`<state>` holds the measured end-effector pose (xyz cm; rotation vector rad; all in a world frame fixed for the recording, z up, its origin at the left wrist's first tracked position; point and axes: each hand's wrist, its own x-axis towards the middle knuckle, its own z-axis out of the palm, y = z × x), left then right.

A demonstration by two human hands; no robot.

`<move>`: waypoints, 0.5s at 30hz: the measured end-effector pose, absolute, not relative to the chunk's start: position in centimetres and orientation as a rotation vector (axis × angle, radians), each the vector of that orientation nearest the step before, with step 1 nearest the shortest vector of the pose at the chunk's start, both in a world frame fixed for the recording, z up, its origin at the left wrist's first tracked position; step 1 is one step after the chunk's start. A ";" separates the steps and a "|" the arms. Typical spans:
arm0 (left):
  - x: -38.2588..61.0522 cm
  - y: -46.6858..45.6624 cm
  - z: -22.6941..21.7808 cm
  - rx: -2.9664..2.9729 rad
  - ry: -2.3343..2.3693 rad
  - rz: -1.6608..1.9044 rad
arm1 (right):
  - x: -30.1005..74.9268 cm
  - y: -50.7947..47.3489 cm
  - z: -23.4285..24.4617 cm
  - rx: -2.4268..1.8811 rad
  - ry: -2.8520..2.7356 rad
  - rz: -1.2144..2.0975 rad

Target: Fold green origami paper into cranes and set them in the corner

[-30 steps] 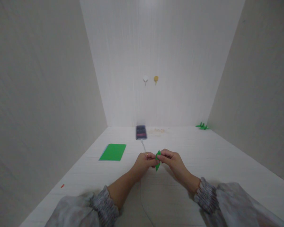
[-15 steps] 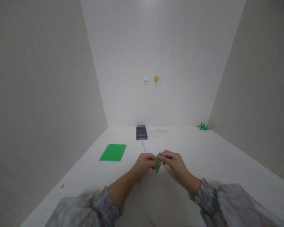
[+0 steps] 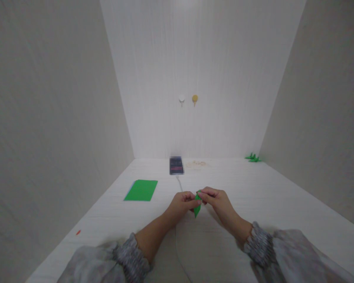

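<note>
A small folded green paper piece (image 3: pixel 197 208) hangs pinched between both hands above the white table (image 3: pixel 283 204), its point down. My left hand (image 3: pixel 179 205) grips its left side with fingers closed; a ring shows on one finger. My right hand (image 3: pixel 216 202) pinches its upper right edge, fingers pressed together. Both forearms come in from the bottom in grey patterned sleeves.
A flat green paper sheet (image 3: pixel 141 190) lies at the left. A dark blurred device (image 3: pixel 176 165) with a white cable (image 3: pixel 179 182) stands at the back. Small green folded figures (image 3: pixel 252 158) sit in the far right corner. Two wall hooks (image 3: pixel 188 99) and a red speck (image 3: pixel 78 232) are visible.
The hands have closed slightly more around the green piece, covering its top; it has tilted a little. Nothing else moved.
</note>
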<state>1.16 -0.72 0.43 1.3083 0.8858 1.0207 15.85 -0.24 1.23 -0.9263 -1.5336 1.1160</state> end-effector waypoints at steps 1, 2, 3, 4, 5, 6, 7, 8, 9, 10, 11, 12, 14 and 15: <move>1.2 -0.8 0.5 1.301 0.866 1.026 | 15.9 -0.3 1.2 -0.927 -1.532 1.113; 1.2 -0.8 0.6 1.297 0.857 1.030 | 15.9 -0.3 1.3 -0.930 -1.530 1.109; 1.2 -0.8 0.6 1.300 0.857 1.028 | 15.9 -0.2 1.3 -0.935 -1.530 1.103; 1.2 -0.8 0.6 1.309 0.868 1.023 | 15.9 -0.2 1.2 -0.942 -1.531 1.096; 1.2 -0.8 0.6 1.322 0.886 1.016 | 15.9 -0.2 1.2 -0.949 -1.532 1.090; 1.2 -0.8 0.6 1.333 0.907 1.007 | 15.9 -0.2 1.2 -0.954 -1.533 1.087; 1.1 -0.7 0.6 1.340 0.926 0.998 | 15.9 -0.2 1.2 -0.959 -1.534 1.086; 1.1 -0.7 0.6 1.341 0.938 0.991 | 15.9 -0.2 1.2 -0.961 -1.532 1.085; 1.1 -0.7 0.7 1.338 0.943 0.987 | 15.9 -0.3 1.2 -0.961 -1.526 1.085; 1.1 -0.7 0.7 1.337 0.947 0.986 | 15.9 -0.3 1.3 -0.959 -1.518 1.088; 1.1 -0.8 0.7 1.340 0.949 0.983 | 15.9 -0.4 1.3 -0.955 -1.510 1.094; 1.1 -0.8 0.8 1.344 0.952 0.979 | 15.8 -0.5 1.3 -0.951 -1.498 1.100; 1.1 -0.8 0.9 1.344 0.965 0.968 | 15.8 -0.6 1.4 -0.948 -1.478 1.104; 1.1 -0.8 1.0 1.341 0.971 0.958 | 15.8 -0.6 1.4 -0.952 -1.471 1.099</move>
